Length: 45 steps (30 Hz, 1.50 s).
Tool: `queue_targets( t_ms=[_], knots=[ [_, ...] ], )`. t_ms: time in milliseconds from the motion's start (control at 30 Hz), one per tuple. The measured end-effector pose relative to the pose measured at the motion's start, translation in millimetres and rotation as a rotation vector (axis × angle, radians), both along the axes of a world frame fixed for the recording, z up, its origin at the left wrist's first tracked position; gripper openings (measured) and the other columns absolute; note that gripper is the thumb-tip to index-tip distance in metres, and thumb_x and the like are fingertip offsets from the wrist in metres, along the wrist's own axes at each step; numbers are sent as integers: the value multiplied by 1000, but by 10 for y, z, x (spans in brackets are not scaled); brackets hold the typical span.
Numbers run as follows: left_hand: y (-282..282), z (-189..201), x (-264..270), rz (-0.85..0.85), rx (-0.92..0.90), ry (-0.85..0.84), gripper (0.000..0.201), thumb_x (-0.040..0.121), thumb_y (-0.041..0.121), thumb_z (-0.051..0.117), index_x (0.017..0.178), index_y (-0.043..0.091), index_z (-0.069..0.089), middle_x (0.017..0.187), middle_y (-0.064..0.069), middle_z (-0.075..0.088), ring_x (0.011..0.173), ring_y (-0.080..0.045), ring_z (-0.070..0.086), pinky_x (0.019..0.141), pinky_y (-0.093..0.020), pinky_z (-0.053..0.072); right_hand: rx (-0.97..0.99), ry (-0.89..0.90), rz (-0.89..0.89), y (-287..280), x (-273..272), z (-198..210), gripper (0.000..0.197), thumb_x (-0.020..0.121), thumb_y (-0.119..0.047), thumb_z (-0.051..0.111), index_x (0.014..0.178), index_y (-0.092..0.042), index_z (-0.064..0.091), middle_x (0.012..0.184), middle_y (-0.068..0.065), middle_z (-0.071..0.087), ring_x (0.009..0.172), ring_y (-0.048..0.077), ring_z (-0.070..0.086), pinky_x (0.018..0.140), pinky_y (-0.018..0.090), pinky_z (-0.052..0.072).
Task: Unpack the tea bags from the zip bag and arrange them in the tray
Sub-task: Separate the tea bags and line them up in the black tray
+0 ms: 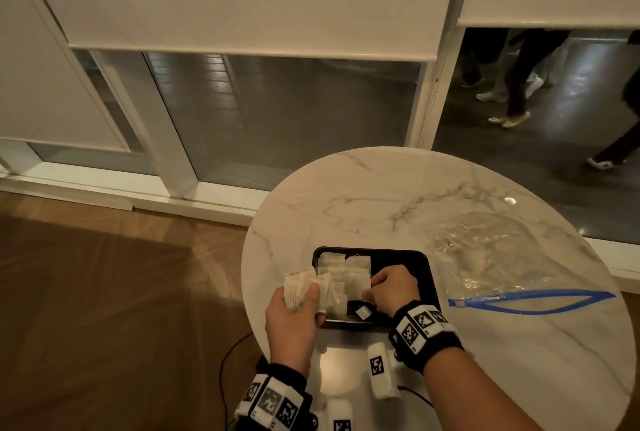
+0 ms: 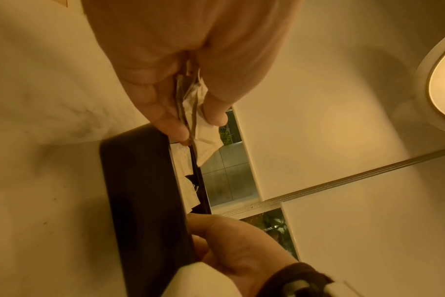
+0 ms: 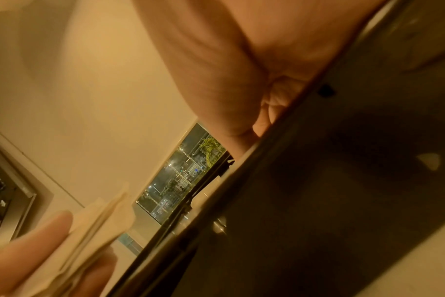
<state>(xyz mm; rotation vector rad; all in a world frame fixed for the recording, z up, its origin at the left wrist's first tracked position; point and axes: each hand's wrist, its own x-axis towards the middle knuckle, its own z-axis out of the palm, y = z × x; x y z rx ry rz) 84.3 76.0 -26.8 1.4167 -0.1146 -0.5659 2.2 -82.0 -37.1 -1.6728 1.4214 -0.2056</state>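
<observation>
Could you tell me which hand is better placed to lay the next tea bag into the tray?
The right hand, probably: it is already down inside the black tray beside the laid tea bags, while the left hand grips the spare stack of tea bags at the tray's left edge.

black tray, white tea bags, marble-veined table.

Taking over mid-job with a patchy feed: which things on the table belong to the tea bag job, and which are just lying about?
Job:
black tray, partly filled
tea bags in the tray
stack of tea bags held by the left hand
right hand at the tray
zip bag, lying open

Lying about:
white marker blocks
cable
</observation>
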Motion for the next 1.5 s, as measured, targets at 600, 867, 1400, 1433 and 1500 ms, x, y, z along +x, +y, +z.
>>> queue_targets(
  t_ms=[600, 867, 1400, 1433, 1500],
  knots=[
    [13, -29, 38, -6, 15, -19, 12, 93, 17, 71, 104, 17, 66, 102, -6, 73, 92, -21, 72, 72, -35, 63, 92, -31, -59, -166, 119, -85, 22, 86, -7, 73, 69, -19, 65, 88, 15, 72, 75, 30, 71, 61, 35, 63],
    [6, -37, 53, -3, 13, 1, 12, 93, 18, 71, 105, 19, 66, 103, -5, 72, 95, -21, 71, 73, -35, 62, 28, -113, -122, -194, 155, -188, 22, 80, -15, 78, 63, -25, 70, 78, 5, 74, 71, 24, 73, 70, 38, 64],
    [14, -29, 58, 7, 13, -9, 9, 93, 17, 71, 101, 17, 67, 100, -6, 73, 91, -20, 72, 69, -31, 61, -92, -31, -39, -291, 119, -240, 19, 82, -10, 69, 69, -22, 73, 80, 4, 74, 79, 26, 72, 77, 39, 63],
    [15, -34, 55, 9, 13, -9, 10, 93, 17, 71, 102, 17, 67, 100, -6, 74, 91, -20, 72, 68, -31, 61, -96, -23, -30, -297, 119, -245, 17, 82, -9, 69, 70, -21, 74, 81, 4, 74, 79, 26, 72, 77, 39, 63],
    [11, -39, 53, 11, 14, -9, 10, 93, 17, 71, 102, 16, 67, 99, -7, 74, 89, -20, 72, 68, -30, 61, -78, -23, -22, -301, 122, -262, 18, 80, -9, 71, 69, -23, 72, 82, 5, 74, 81, 27, 72, 77, 40, 63]
  ],
)
